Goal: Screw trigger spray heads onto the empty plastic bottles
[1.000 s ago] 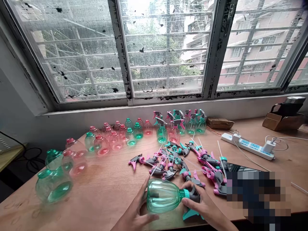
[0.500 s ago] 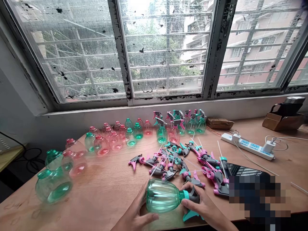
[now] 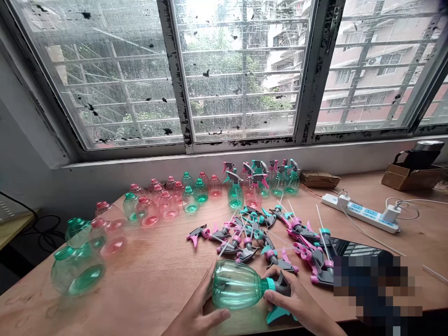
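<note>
A clear green spray bottle point(image 3: 238, 285) lies sideways in the air close to the table's front edge, its base to the left. My left hand point(image 3: 205, 305) cups that base, with the thumb stretched below and the other fingers partly hidden behind the bottle. The grey and teal spray head sits on the bottle's neck, and my right hand point(image 3: 289, 291) is closed around it; a teal trigger point(image 3: 278, 313) shows underneath. Just beyond my hands lies a pile of loose pink, teal and grey spray heads point(image 3: 247, 238) with thin white tubes.
Several open green and pink bottles point(image 3: 150, 212) stand along the left and back. Bottles with spray heads point(image 3: 257, 186) stand by the wall. To the right are a power strip point(image 3: 360, 212), a dark flat object point(image 3: 360, 249), a brown package point(image 3: 320, 179) and a cardboard box point(image 3: 411, 176).
</note>
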A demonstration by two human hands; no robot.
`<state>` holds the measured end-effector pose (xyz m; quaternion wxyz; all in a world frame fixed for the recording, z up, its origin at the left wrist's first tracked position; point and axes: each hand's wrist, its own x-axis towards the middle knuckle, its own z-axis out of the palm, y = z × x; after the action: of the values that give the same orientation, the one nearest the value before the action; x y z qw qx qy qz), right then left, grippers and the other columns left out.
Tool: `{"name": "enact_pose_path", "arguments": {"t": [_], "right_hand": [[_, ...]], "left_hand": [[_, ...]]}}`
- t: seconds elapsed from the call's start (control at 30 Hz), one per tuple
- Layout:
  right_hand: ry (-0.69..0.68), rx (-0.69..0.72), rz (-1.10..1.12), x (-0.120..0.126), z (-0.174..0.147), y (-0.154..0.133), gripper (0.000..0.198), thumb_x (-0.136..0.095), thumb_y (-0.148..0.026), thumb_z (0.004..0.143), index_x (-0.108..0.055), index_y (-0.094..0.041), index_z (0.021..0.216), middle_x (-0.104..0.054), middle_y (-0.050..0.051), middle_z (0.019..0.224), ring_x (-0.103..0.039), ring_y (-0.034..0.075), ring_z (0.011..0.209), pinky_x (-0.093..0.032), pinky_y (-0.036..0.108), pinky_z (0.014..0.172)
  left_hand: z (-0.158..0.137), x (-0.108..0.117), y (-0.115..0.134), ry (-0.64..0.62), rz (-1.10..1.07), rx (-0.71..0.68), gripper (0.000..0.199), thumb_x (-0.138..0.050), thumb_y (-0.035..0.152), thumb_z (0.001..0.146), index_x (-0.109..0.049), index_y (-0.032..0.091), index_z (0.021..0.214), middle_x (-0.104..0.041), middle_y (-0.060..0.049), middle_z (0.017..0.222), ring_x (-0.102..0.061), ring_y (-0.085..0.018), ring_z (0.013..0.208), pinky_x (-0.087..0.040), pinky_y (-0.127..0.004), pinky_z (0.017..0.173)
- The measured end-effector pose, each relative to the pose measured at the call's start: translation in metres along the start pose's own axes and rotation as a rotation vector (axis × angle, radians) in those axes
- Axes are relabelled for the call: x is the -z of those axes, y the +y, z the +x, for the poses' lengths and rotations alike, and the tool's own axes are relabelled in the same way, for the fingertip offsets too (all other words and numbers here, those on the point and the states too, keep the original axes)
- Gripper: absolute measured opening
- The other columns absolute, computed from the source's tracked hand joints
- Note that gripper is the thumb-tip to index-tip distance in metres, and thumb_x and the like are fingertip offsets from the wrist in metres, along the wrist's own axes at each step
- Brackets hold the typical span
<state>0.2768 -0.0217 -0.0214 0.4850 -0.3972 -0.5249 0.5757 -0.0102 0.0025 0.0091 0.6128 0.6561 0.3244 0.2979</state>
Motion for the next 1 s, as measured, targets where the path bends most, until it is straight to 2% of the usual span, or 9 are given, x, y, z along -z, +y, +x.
{"name": "enact_pose_path", "arguments": {"t": [0.17, 0.27, 0.4, 0.6, 0.8, 1.0], "right_hand": [[0.013, -0.003, -0.001, 0.002, 0.002, 0.002, 0.039, -0.079, -0.045, 0.079, -0.056, -0.018, 0.096, -0.061, -0.004, 0.071, -0.060, 0.016, 0.063, -0.047, 0.027, 0.060], [0.006, -0.011, 0.001, 0.002, 0.001, 0.001, 0.040, -0.079, -0.046, 0.078, -0.056, -0.019, 0.095, -0.060, -0.004, 0.071, -0.060, 0.016, 0.063, -0.047, 0.028, 0.060], [0.009, -0.021, -0.003, 0.000, 0.000, -0.001, 0.041, -0.079, -0.048, 0.077, -0.056, -0.020, 0.096, -0.062, -0.003, 0.070, -0.062, 0.018, 0.063, -0.049, 0.029, 0.061], [0.006, -0.030, 0.013, -0.002, 0.000, -0.004, 0.042, -0.080, -0.049, 0.076, -0.057, -0.020, 0.097, -0.063, -0.003, 0.071, -0.062, 0.018, 0.063, -0.051, 0.030, 0.062], [-0.015, -0.033, 0.029, -0.003, -0.003, -0.011, 0.039, -0.079, -0.045, 0.078, -0.056, -0.019, 0.097, -0.063, -0.003, 0.072, -0.062, 0.017, 0.064, -0.050, 0.029, 0.063], [-0.008, -0.031, 0.033, -0.005, -0.001, -0.008, 0.041, -0.080, -0.048, 0.077, -0.056, -0.020, 0.095, -0.061, -0.005, 0.067, -0.061, 0.016, 0.060, -0.050, 0.028, 0.060]], "left_hand": [[0.000, 0.001, -0.003, 0.011, 0.074, -0.033, 0.097, -0.074, 0.036, 0.087, -0.007, 0.039, 0.157, -0.012, 0.002, 0.170, -0.014, -0.029, 0.155, -0.009, -0.048, 0.127], [0.001, 0.001, -0.002, 0.018, 0.099, -0.044, 0.097, -0.072, 0.037, 0.088, -0.005, 0.037, 0.157, -0.011, 0.000, 0.170, -0.013, -0.029, 0.155, -0.007, -0.048, 0.127], [0.001, 0.000, 0.000, 0.025, 0.034, 0.003, 0.107, -0.078, 0.043, 0.081, -0.004, 0.035, 0.158, -0.013, -0.002, 0.169, -0.009, -0.031, 0.155, -0.009, -0.049, 0.127], [0.001, 0.001, -0.003, 0.023, -0.005, -0.001, 0.099, -0.080, 0.040, 0.081, -0.018, 0.032, 0.157, -0.019, -0.004, 0.168, -0.016, -0.032, 0.154, -0.011, -0.048, 0.127], [0.002, 0.001, -0.005, 0.007, 0.057, -0.043, 0.099, -0.073, 0.034, 0.088, -0.002, 0.040, 0.157, -0.013, 0.001, 0.170, -0.013, -0.030, 0.155, -0.008, -0.050, 0.127], [0.003, 0.002, -0.003, 0.004, 0.039, -0.015, 0.108, -0.077, 0.037, 0.084, 0.002, 0.036, 0.157, -0.014, -0.004, 0.169, -0.013, -0.032, 0.155, -0.007, -0.052, 0.126]]}}
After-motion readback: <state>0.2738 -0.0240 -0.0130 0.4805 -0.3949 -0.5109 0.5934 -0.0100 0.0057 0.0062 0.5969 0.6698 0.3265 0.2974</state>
